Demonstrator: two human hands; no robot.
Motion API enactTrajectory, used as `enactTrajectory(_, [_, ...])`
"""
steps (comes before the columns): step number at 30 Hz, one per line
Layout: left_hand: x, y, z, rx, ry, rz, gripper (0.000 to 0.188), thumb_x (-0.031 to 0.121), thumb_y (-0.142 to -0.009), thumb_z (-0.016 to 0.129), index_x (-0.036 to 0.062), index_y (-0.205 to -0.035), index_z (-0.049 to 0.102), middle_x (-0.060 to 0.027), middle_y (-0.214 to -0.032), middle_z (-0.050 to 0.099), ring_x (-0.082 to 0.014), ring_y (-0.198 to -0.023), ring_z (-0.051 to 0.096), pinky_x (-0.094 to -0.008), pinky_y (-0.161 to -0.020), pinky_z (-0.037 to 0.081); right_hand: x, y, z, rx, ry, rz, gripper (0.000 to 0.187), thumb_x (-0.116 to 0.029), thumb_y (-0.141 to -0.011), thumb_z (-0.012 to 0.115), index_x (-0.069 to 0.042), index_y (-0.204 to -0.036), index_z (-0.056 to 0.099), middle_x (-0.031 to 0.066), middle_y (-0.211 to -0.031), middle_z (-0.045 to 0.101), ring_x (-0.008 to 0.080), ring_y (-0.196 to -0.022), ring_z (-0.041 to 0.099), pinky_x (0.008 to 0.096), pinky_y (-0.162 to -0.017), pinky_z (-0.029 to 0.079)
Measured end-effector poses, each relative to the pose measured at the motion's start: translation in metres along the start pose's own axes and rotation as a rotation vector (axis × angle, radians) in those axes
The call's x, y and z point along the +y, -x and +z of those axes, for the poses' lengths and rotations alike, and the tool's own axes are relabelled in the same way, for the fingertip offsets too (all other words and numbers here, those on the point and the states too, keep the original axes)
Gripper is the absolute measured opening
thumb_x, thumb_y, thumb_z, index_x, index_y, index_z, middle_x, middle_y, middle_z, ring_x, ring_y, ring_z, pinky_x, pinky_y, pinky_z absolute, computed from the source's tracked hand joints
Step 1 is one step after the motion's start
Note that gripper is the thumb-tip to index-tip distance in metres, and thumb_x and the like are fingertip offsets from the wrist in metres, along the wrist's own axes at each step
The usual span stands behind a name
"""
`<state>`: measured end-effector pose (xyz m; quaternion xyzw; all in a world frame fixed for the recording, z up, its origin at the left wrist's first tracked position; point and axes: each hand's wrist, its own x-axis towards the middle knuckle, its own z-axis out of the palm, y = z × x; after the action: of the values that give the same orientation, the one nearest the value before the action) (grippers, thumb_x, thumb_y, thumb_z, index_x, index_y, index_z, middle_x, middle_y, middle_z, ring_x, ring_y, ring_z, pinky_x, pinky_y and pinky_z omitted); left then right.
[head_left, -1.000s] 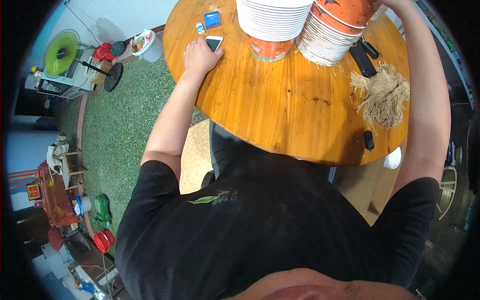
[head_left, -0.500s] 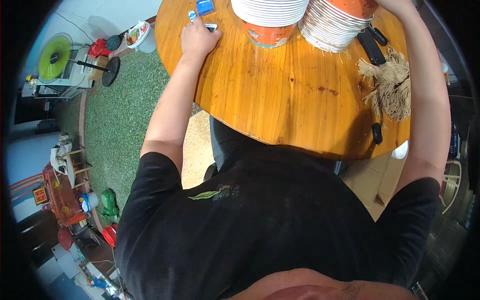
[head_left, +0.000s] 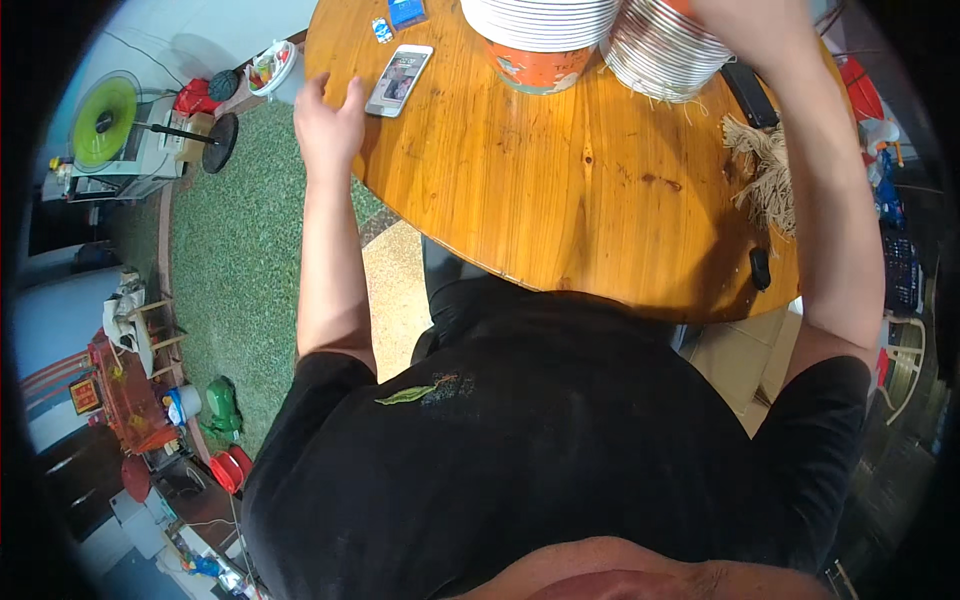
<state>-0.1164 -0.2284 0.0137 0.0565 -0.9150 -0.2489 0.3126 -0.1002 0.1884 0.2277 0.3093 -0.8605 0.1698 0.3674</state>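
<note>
My left hand (head_left: 330,128) is at the left edge of the round wooden table, thumb and fingers apart, holding nothing. Just beside it lies a white smartphone (head_left: 401,80) with its screen lit. At the top edge, my right hand (head_left: 755,32) reaches over a tilted stack of paper tubs (head_left: 664,55) with white rims. Its fingers are out of sight, so I cannot make out whether it grips anything. Left of that stack stands an upright stack of orange and white paper tubs (head_left: 541,60). Under my right forearm is a bundle of beige strings (head_left: 763,170), partly hidden.
A blue packet (head_left: 407,12) and a small blue-white item (head_left: 382,30) lie beyond the phone. A long black object (head_left: 748,95) and a small black one (head_left: 760,269) are on the right of the wooden table (head_left: 520,200). A white bucket (head_left: 287,80) and green fan (head_left: 104,118) stand left.
My left hand has come off the phone and moved left to the table's edge, leaving the phone uncovered. My right hand has shifted left and nearer, over the tilted tub stack.
</note>
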Motion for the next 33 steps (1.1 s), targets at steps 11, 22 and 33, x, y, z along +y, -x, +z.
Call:
enactTrajectory(11, [0.042, 0.098, -0.020, -0.047, 0.191, 0.083, 0.036, 0.014, -0.086, 0.080, -0.0004, -0.116, 0.065, -0.0197, -0.118, 0.067, -0.0365, -0.115, 0.063, -0.0439, -0.101, 0.049, -0.026, -0.002, 0.053, -0.395, -0.237, 0.030, 0.023, -0.019, -0.092, 0.069, 0.001, -0.103, 0.074, 0.0232, -0.097, 0.073, 0.0377, -0.091, 0.072, 0.0438, -0.082, 0.056])
enactTrajectory(22, [0.199, 0.043, 0.025, 0.162, 0.451, 0.594, 0.095, 0.029, -0.071, 0.094, -0.0045, -0.144, 0.043, -0.0306, -0.153, 0.036, -0.0472, -0.139, 0.041, -0.0524, -0.115, 0.038, -0.050, -0.004, 0.042, -0.264, -0.345, 0.286, 0.024, -0.020, -0.090, 0.068, -0.001, -0.101, 0.076, 0.0243, -0.093, 0.073, 0.0378, -0.088, 0.073, 0.0424, -0.080, 0.057])
enactTrajectory(33, [0.203, 0.013, 0.028, 0.419, 0.327, 0.667, 0.080, 0.018, -0.061, 0.096, 0.0041, -0.126, 0.053, -0.0204, -0.132, 0.046, -0.0396, -0.124, 0.046, -0.0498, -0.102, 0.042, -0.052, 0.005, 0.052, -0.097, -0.241, 0.112, 0.019, -0.019, -0.089, 0.063, -0.003, -0.086, 0.073, 0.0215, -0.083, 0.071, 0.0421, -0.083, 0.069, 0.0500, -0.077, 0.055])
